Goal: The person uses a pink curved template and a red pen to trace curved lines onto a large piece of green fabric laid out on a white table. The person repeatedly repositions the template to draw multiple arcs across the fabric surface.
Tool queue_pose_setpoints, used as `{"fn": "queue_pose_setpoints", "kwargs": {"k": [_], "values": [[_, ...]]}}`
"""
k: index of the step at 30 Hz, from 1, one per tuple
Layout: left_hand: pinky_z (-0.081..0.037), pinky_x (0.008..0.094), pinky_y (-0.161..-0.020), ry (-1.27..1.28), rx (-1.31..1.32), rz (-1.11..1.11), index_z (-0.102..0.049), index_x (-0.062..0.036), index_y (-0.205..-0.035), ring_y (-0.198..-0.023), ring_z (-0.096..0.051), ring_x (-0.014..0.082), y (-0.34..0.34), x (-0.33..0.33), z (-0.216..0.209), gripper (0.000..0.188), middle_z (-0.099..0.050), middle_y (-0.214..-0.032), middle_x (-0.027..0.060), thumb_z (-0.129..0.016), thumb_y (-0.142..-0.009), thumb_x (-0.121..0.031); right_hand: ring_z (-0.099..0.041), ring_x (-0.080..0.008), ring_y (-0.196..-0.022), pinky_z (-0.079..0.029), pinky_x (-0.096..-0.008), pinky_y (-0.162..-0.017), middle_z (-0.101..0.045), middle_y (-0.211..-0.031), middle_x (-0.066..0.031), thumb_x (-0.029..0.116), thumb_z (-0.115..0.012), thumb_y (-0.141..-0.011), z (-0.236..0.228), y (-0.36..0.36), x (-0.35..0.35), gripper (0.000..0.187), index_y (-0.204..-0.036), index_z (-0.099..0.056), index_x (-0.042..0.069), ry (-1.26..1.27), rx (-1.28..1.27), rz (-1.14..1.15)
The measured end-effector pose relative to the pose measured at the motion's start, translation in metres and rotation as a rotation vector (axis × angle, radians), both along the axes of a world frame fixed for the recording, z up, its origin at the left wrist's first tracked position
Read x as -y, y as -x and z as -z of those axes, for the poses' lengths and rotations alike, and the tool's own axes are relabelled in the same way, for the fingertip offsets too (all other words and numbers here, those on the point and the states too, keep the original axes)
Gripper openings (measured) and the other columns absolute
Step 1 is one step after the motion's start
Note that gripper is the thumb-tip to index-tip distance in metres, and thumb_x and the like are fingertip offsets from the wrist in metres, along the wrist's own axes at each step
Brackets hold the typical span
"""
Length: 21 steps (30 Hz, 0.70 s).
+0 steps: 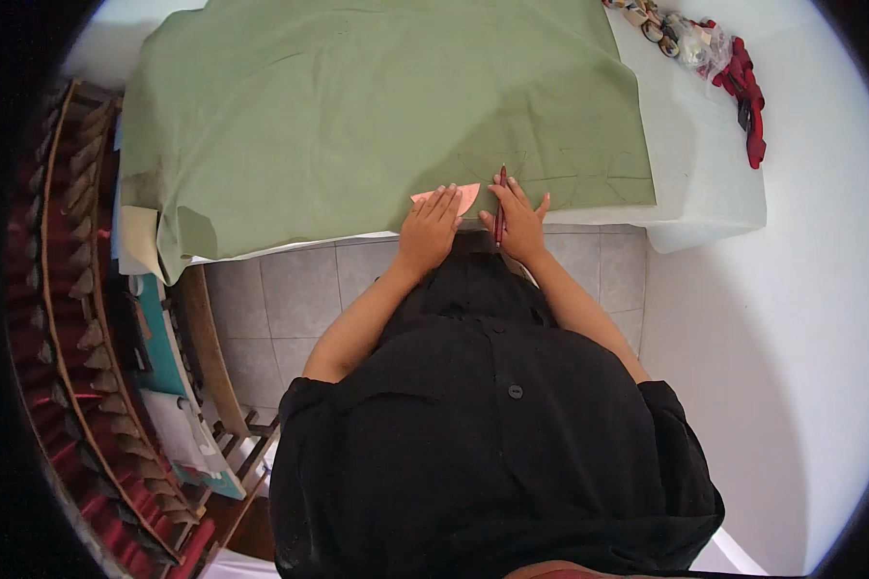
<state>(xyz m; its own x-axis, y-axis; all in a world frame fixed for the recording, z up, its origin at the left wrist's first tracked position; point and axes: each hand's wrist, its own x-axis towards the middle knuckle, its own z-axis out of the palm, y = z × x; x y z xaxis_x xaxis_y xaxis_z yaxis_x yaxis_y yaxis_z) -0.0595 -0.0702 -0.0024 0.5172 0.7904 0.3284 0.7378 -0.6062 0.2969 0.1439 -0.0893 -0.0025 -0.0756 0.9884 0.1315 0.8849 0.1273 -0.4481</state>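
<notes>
From my feed, L to R: L hand (430, 230) lies flat, fingers extended, pressing the curved-edge pink paper-like piece (468, 196) onto the smooth sage-green cloth sheet (348, 106), near its 6 o'clock edge. Just beside, at the piece's 3 o'clock, R hand (521, 230) grips a slim dark-red pen (501, 198), tip toward 12; can't tell if it touches cloth. Thin dark lines (594, 178) run approx 2 o'clock of R hand. I'd call this step marking; next move prob. calls for piece held still, tip tight vs. its edge.
</notes>
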Motion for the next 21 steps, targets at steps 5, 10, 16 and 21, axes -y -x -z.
{"fn": "queue_pose_setpoints", "kwargs": {"k": [5, 10, 16, 21], "values": [[-0.037, 0.0414, -0.104, -0.014, 0.008, 0.007, -0.051, -0.0045, -0.131, -0.126, -0.048, 0.0249, 0.0009, 0.0008, -0.0016, 0.045, -0.053, -0.135, 0.0104, -0.052, -0.092, -0.026, -0.038, -0.0216, -0.136, -0.007, -0.0719, -0.103, -0.047, -0.142, 0.0010, 0.044, -0.058, -0.088, -0.0033, -0.0005, 0.0006, 0.050, -0.129, -0.049, 0.017, 0.002, 0.006, -0.004], [-0.037, 0.0405, -0.104, -0.015, -0.004, -0.004, -0.052, -0.0043, -0.131, -0.126, -0.049, 0.0246, -0.0010, -0.0003, -0.0024, 0.045, -0.054, -0.134, 0.0103, -0.052, -0.092, -0.027, -0.038, -0.0211, -0.136, -0.007, -0.0722, -0.104, -0.047, -0.142, 0.0010, 0.044, -0.058, -0.089, -0.0016, -0.0016, 0.0011, 0.050, -0.130, -0.049, 0.017, -0.003, 0.013, -0.008], [-0.037, 0.0422, -0.105, 0.003, 0.012, -0.015, -0.051, -0.0034, -0.132, -0.126, -0.048, 0.0260, -0.0025, -0.0012, 0.0001, 0.043, -0.053, -0.135, 0.0115, -0.047, -0.095, -0.024, -0.038, -0.0206, -0.136, -0.007, -0.0718, -0.104, -0.046, -0.143, 0.0008, 0.045, -0.057, -0.089, -0.0007, -0.0023, 0.0004, 0.050, -0.130, -0.049, 0.017, 0.000, 0.027, -0.003], [-0.036, 0.0421, -0.105, 0.025, 0.036, -0.013, -0.052, -0.0030, -0.131, -0.126, -0.049, 0.0262, -0.0010, -0.0018, -0.0027, 0.041, -0.053, -0.135, 0.0118, -0.047, -0.095, -0.022, -0.036, -0.0209, -0.137, -0.006, -0.0718, -0.104, -0.045, -0.143, 0.0005, 0.046, -0.056, -0.089, -0.0008, -0.0042, 0.0002, 0.050, -0.129, -0.049, 0.017, 0.018, 0.027, -0.013]]}}
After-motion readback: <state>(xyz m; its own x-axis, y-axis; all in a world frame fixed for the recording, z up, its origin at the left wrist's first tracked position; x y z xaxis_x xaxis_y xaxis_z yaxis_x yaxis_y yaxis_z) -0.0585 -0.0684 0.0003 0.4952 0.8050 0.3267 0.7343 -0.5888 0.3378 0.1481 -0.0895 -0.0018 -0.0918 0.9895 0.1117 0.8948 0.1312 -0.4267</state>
